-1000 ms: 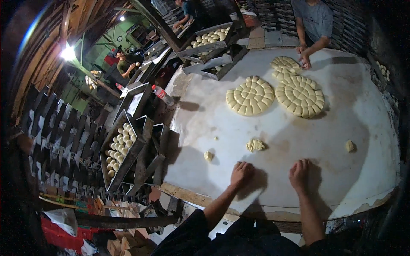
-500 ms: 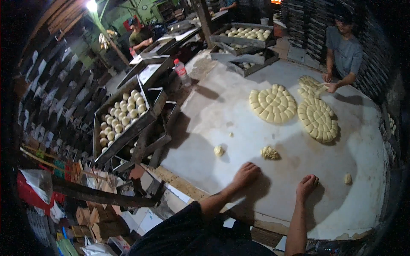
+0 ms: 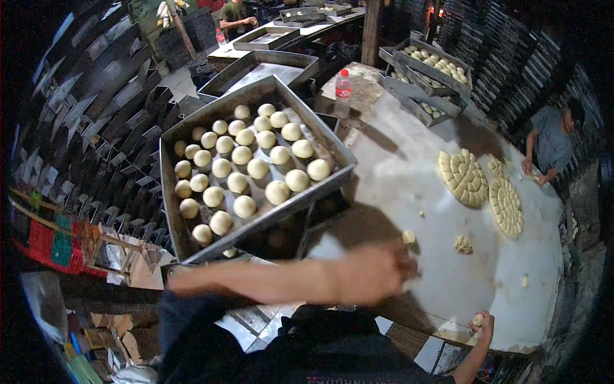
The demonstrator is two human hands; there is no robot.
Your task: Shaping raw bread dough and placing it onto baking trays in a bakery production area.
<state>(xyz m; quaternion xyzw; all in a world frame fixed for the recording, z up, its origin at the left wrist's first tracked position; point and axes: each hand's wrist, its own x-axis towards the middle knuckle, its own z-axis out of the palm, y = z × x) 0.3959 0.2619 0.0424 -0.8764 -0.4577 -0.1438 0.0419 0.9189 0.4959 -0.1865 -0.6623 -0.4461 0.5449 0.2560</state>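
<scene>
My left hand [image 3: 374, 274] is raised over the near edge of the table, its forearm stretched across in front of me. Motion blurs its fingers, so their hold is unclear. Low at the right, my right hand [image 3: 487, 328] curls round a small dough ball [image 3: 478, 319]. Just beyond my left hand lies a small dough lump [image 3: 409, 237]. A crumbly dough heap [image 3: 464, 244] rests farther right. Two large dough rounds, scored into pieces, lie beyond: one round [image 3: 463, 179] and a second round [image 3: 506, 207] beside it.
At my left, a metal tray [image 3: 256, 225] holds many dough balls, stacked above other trays. A red-capped bottle [image 3: 343, 95] stands behind it. More filled trays [image 3: 441, 86] are at the far table edge. A co-worker [image 3: 551, 144] handles dough at the far right.
My view has swung left toward the tray. My left hand has lifted off the tabletop and blurs with motion. A dough ball now shows in my right hand.
</scene>
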